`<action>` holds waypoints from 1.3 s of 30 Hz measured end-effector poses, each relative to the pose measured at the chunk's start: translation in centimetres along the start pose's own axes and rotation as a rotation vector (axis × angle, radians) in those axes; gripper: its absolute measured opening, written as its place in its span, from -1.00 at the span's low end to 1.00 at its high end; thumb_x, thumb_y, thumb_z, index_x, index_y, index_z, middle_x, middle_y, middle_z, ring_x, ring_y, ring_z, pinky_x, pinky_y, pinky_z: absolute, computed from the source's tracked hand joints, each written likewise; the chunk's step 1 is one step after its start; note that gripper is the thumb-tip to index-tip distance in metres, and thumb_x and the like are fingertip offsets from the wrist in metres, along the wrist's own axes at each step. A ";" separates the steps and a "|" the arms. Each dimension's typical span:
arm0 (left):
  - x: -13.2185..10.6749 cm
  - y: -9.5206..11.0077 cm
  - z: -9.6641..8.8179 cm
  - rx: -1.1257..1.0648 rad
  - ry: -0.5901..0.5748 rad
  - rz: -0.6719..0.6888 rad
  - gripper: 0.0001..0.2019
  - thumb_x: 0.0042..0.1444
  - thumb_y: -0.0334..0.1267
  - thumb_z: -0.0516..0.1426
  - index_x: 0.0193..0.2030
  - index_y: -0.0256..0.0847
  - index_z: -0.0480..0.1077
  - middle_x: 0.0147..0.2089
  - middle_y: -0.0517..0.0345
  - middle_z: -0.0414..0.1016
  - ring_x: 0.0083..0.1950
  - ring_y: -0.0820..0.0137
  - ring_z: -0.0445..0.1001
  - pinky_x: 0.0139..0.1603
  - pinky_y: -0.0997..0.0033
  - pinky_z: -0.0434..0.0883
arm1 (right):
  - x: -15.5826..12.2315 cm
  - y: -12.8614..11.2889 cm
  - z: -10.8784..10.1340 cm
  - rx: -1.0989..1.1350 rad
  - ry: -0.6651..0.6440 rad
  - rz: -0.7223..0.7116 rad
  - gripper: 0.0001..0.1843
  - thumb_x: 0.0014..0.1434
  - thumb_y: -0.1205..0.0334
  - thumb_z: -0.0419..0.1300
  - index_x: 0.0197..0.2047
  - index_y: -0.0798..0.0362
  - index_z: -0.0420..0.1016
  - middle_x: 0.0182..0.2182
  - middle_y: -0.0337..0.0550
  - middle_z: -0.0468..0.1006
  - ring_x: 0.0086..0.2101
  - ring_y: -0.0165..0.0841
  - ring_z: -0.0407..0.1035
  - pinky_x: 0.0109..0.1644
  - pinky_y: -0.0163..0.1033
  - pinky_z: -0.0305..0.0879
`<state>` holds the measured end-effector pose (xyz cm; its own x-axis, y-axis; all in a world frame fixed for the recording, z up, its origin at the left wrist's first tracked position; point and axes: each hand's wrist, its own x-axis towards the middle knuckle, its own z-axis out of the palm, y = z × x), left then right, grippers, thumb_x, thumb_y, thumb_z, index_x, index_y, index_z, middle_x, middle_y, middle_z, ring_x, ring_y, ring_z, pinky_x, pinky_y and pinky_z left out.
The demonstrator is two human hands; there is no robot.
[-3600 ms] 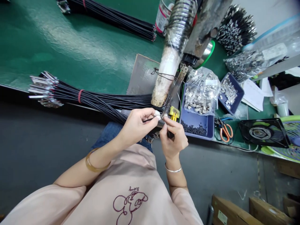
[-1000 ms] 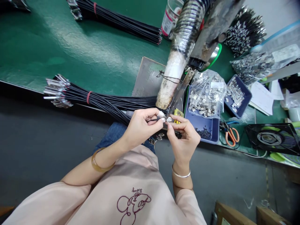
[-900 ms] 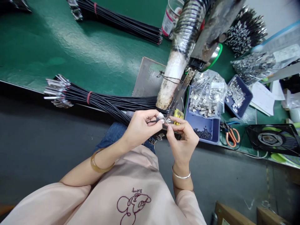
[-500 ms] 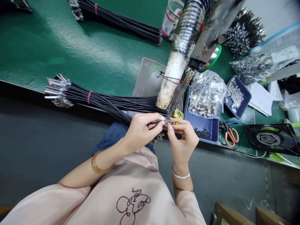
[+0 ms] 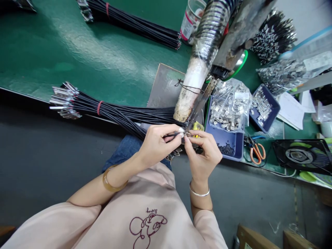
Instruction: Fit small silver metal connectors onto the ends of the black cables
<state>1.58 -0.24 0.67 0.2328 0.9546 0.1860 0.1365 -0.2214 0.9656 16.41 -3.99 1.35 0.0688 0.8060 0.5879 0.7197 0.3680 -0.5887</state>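
Observation:
My left hand (image 5: 158,144) pinches a black cable (image 5: 170,135) near its end, thumb and forefinger pressed together. Facing it, my right hand (image 5: 203,152) grips a small shiny metal connector piece (image 5: 187,134) between thumb and fingertips. The fingertips of both hands almost meet at the cable end, so I cannot tell how the piece sits on it. Just behind my hands lies a bundle of black cables (image 5: 121,111) with metal plugs at its left end and a red band round it. More metal plugs (image 5: 174,154) show below my hands.
A ribbed duct with a white nozzle (image 5: 188,86) hangs close above my hands. To the right stand a blue tray (image 5: 238,145) with bagged metal parts, a smaller blue tray (image 5: 272,119), orange-handled pliers (image 5: 256,154) and a fan (image 5: 301,155). Another cable bundle (image 5: 137,26) lies farther back.
My right hand has shifted and turned slightly, and the metal piece is now more covered by my fingertips. My left hand keeps its pinch on the cable.

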 end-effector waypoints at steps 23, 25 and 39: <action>-0.2 -0.1 -0.1 -0.024 -0.083 -0.134 -0.87 0.12 -0.35 0.13 -0.40 -0.31 0.47 -0.58 0.35 0.08 -0.53 0.58 0.02 -0.54 0.56 0.04 | -0.9 0.4 -0.1 -0.027 -0.045 -0.074 -0.82 0.16 0.44 0.30 -0.30 -0.04 0.45 -0.24 -0.21 0.65 -0.21 -0.35 0.57 -0.11 -0.20 0.53; -0.2 -0.1 -0.1 -0.023 -0.093 -0.138 -0.87 0.12 -0.35 0.13 -0.40 -0.31 0.47 -0.58 0.35 0.07 -0.53 0.58 0.02 -0.54 0.56 0.03 | -1.1 0.5 -0.1 -0.043 -0.044 -0.089 -0.82 0.17 0.44 0.30 -0.29 -0.05 0.45 -0.23 -0.21 0.65 -0.21 -0.36 0.57 -0.11 -0.21 0.53; -1.4 0.1 -1.2 0.337 -0.067 0.463 -0.85 0.30 -0.40 0.11 -0.30 -0.28 0.47 -0.39 0.12 0.50 -0.37 0.44 0.38 -0.28 0.43 0.34 | -2.4 -0.1 -2.0 0.147 0.050 0.046 -0.78 0.15 0.48 0.33 -0.25 -0.01 0.44 -0.28 -0.21 0.65 -0.25 -0.35 0.60 -0.19 -0.23 0.57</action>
<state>0.07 -1.38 0.78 0.4001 0.7307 0.5532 0.3028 -0.6751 0.6727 17.57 -6.92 1.10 0.1364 0.8004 0.5837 0.6064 0.3985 -0.6881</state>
